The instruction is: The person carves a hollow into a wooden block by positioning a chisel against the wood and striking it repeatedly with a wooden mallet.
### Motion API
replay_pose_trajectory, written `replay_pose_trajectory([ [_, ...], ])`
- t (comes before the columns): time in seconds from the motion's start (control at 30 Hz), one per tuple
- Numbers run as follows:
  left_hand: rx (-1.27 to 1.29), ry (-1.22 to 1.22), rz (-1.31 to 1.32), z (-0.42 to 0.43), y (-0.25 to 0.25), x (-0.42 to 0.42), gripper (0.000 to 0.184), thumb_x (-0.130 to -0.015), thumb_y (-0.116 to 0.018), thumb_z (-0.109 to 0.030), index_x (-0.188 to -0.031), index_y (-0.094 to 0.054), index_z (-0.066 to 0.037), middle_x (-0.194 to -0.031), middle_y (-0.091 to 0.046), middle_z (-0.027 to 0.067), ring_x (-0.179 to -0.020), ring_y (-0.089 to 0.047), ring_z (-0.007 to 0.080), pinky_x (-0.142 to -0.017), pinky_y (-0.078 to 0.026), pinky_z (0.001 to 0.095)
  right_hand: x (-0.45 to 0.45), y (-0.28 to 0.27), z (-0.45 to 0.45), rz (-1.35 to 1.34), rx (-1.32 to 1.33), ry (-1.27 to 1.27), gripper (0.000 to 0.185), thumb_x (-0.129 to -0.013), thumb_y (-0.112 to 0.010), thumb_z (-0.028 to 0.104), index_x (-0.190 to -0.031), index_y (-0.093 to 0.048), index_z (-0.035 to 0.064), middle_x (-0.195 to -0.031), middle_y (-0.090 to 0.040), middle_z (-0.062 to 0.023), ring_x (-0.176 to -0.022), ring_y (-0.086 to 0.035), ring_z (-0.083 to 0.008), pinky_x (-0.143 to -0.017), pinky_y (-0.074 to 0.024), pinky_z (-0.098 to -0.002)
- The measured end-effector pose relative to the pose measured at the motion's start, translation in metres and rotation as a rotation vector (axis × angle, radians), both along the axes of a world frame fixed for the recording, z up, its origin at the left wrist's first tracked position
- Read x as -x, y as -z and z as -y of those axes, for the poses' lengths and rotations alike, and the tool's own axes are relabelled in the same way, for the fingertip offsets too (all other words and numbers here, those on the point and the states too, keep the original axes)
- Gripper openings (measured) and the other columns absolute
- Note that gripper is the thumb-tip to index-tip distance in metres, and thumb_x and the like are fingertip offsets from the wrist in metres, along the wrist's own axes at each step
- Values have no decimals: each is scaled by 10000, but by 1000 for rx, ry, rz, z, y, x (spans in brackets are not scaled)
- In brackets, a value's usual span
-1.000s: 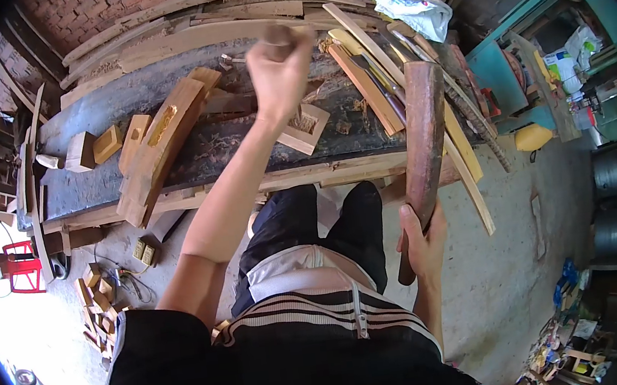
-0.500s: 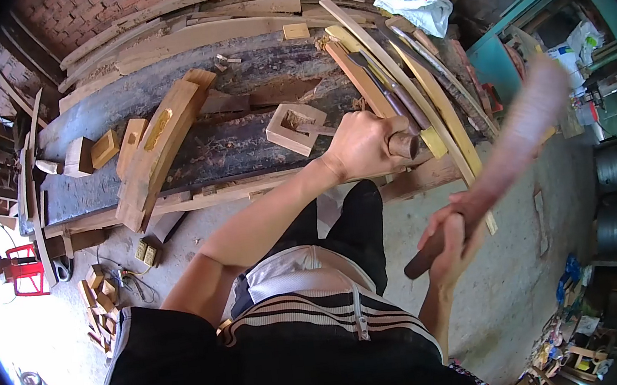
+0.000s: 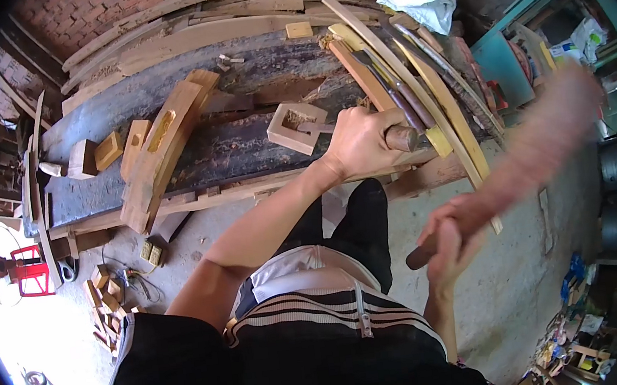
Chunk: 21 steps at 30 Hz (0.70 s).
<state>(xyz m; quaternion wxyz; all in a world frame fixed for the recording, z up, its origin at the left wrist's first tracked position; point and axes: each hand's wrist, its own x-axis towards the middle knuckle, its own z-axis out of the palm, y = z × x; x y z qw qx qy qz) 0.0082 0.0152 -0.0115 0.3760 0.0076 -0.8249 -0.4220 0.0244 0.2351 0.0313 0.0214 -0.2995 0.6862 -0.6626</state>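
Observation:
My left hand (image 3: 360, 141) is closed around the wooden handle of a chisel (image 3: 402, 139). The chisel's blade points left, its tip inside the hollow of a small pale wooden block (image 3: 289, 143) on the bench. My right hand (image 3: 447, 236) grips the narrow end of a wooden mallet (image 3: 546, 142), a club-like piece whose thick head is raised to the right and blurred by motion. The mallet is apart from the chisel. Beyond my left hand lie more chisels (image 3: 409, 105) with dark handles.
A long mortised beam (image 3: 177, 124) lies across the dark workbench (image 3: 241, 135), with small wooden blocks (image 3: 109, 150) to its left. Long strips (image 3: 433, 83) overhang the bench's front edge at right. A red stool (image 3: 31, 271) and offcuts (image 3: 107, 291) are on the floor at left.
The mallet in my right hand has tilted outward, its head shifting right and slightly down. My left hand keeps its hold on the chisel, and the block stays in place.

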Motion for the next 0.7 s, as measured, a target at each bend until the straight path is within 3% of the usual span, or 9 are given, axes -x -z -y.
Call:
replay_pose_trajectory([
  [0.03, -33, -5, -14, 0, -1, 0, 105, -730, -676, -120, -827, -681, -80, -676, -609, 183, -637, -626, 393, -587, -531, 418, 0, 10, 3, 6, -180, 100, 327, -860, -672, 134, -1107, -588, -62, -741, -600, -81, -604, -562, -138, -587, -464, -283],
  [0.13, -18, -12, 32, 4, -2, -3, 113, -734, -687, -118, -836, -689, -68, -689, -613, 193, -649, -625, 401, -600, -538, 412, 5, 15, 7, 88, -395, 13, 378, -879, -703, 176, -1155, -576, -48, -768, -611, -76, -653, -569, -142, -631, -472, -298],
  [0.27, -62, -31, -124, 33, 2, 5, 78, -802, -684, -81, -856, -694, -26, -599, -619, 100, -500, -614, 226, -558, -515, 365, 2, 12, 2, 215, -213, 33, 463, -903, -703, 202, -1243, -510, -47, -764, -616, -50, -603, -560, -99, -555, -461, -273],
  [0.33, -333, -143, -212, 52, -16, 7, 69, -840, -684, -87, -796, -673, -34, -610, -615, 17, -519, -554, 114, -543, -487, 320, 3, 16, -3, 176, -167, 64, 426, -909, -676, 180, -1228, -513, -51, -733, -600, -53, -583, -555, -90, -526, -453, -260],
  [0.4, -667, -159, -19, 75, -42, -9, 210, -842, -708, -129, -692, -612, -18, -629, -641, 7, -616, -585, 79, -578, -491, 307, 1, 21, -5, 67, -15, 109, 416, -929, -595, 163, -1247, -479, -79, -829, -577, -95, -573, -549, -145, -515, -472, -288],
  [0.43, -665, -161, -18, 79, -46, -7, 210, -842, -708, -129, -692, -612, -18, -629, -641, 7, -616, -585, 79, -578, -491, 307, 6, 27, -7, 69, -12, 107, 416, -929, -595, 163, -1247, -479, -79, -829, -577, -95, -573, -549, -145, -515, -472, -288],
  [0.5, -548, -213, -127, 86, -47, -9, 246, -870, -724, -173, -707, -618, -23, -646, -638, -8, -611, -558, 58, -576, -473, 279, 19, 38, -12, -250, 72, 61, 459, -938, -573, 196, -1285, -455, -81, -801, -560, -88, -591, -553, -162, -536, -480, -295],
  [0.63, -463, -142, -167, 58, -37, -2, 274, -856, -751, -196, -721, -607, -6, -661, -645, 9, -621, -564, 75, -601, -491, 290, 9, 17, 7, 3, 188, 142, 502, -916, -633, 223, -1265, -422, -70, -776, -571, -84, -566, -559, -153, -511, -457, -270],
  [0.7, -370, -101, -117, 44, -26, 1, 210, -833, -744, -168, -757, -630, -10, -639, -650, 79, -586, -596, 105, -573, -501, 306, 6, 12, 7, 82, 90, 219, 509, -940, -623, 285, -1261, -408, -47, -747, -547, -77, -548, -547, -151, -485, -449, -275],
])
